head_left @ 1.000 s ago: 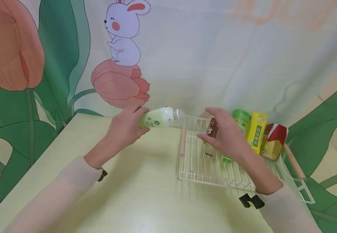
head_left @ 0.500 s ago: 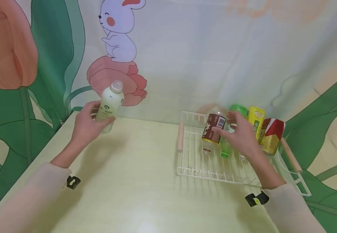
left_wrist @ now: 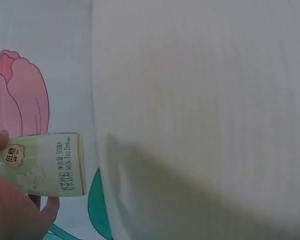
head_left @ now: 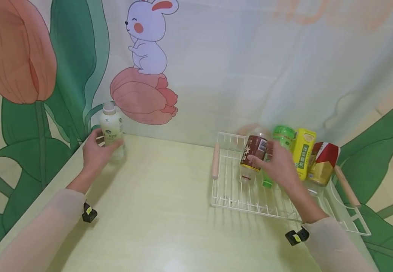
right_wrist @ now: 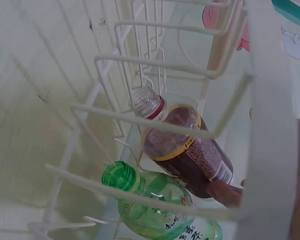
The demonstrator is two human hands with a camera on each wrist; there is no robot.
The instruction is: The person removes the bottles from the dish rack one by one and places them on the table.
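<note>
The milk tea bottle (head_left: 112, 130) is being held upright by the left hand (head_left: 96, 153) at the far left corner of the table (head_left: 155, 211), close to the edge and the backdrop. The fingers are being wrapped round its lower half; whether its base is resting on the table cannot be told. If the grip is let go with the base off the surface or tilted, the bottle is likely to be tipped over, and so near the edge it could be rolled off.

The brown bottle (head_left: 252, 155) is being gripped by the right hand (head_left: 276, 166) inside the white rack (head_left: 237, 198), cap end down and tilted toward the wires. Just beside it, a green bottle (right_wrist: 160, 205) is lying with its cap pointing the same way. The brown bottle's cap could be caught on a wire as it is being lifted, or the green bottle could be knocked and the carton (head_left: 303, 151) and red box (head_left: 323, 162) beyond it jostled.

Both forearms are being stretched forward, well apart, the left reaching to the far corner, the right angled down into the rack with the thumb on the label.
</note>
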